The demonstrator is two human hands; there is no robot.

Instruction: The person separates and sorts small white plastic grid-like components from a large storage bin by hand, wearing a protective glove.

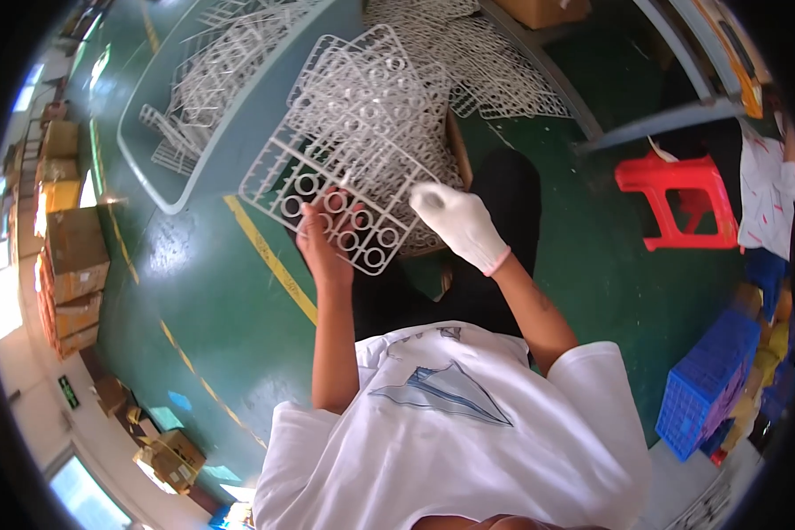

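A white plastic sprue frame with several moulded rings is held tilted above my lap. My bare left hand grips its near left part, with the thumb in front and fingers showing through the gaps behind the rings. On my right hand is a white glove; its fingers are closed at the frame's right edge, and what the fingertips pinch is hidden. Just beyond, a heap of similar white sprue frames rises from a cardboard box between my knees.
At left beyond, a grey-blue plastic tub holds more sprues. Others are piled beyond the box beside a metal frame. A red stool, a seated person's sleeve and a blue crate are at right. Cartons line the left.
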